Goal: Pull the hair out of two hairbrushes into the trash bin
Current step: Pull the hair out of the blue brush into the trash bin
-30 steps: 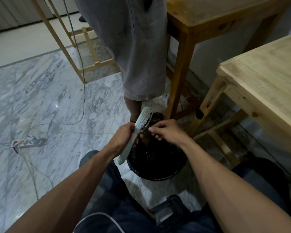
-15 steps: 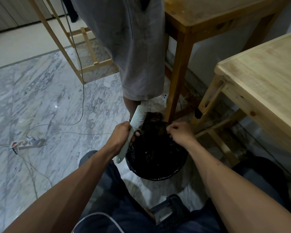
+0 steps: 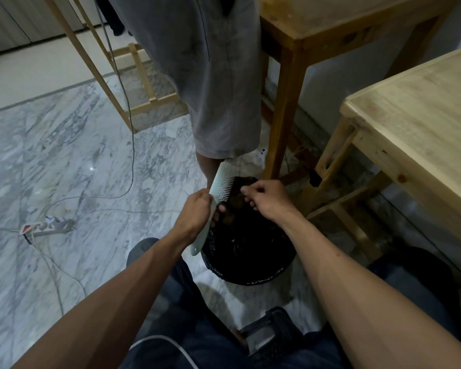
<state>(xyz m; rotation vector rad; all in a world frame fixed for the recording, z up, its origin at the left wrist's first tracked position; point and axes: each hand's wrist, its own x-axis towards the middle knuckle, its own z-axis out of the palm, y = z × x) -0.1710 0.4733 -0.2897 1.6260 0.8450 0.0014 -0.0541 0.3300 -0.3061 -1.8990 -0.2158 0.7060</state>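
Note:
My left hand point(image 3: 194, 213) grips a pale green hairbrush point(image 3: 220, 186) by the middle of its handle, with the bristles facing right over the trash bin point(image 3: 246, 272). The bin is round, lined with a black bag, and stands on the floor between my knees. My right hand point(image 3: 268, 197) hovers just right of the bristles with fingertips pinched together; dark hair seems to lie between them, though I cannot make it out against the dark bin. Only one hairbrush is in sight.
Another person's leg in grey shorts point(image 3: 216, 83) stands right behind the bin. A wooden stool leg point(image 3: 284, 107) and a light wooden table point(image 3: 423, 113) are at the right. A power strip point(image 3: 47, 227) with cables lies on the marble floor at the left.
My right hand went from the bristles out to the bin's far right rim, then came back to the bristles. The brush stayed over the bin in my left hand.

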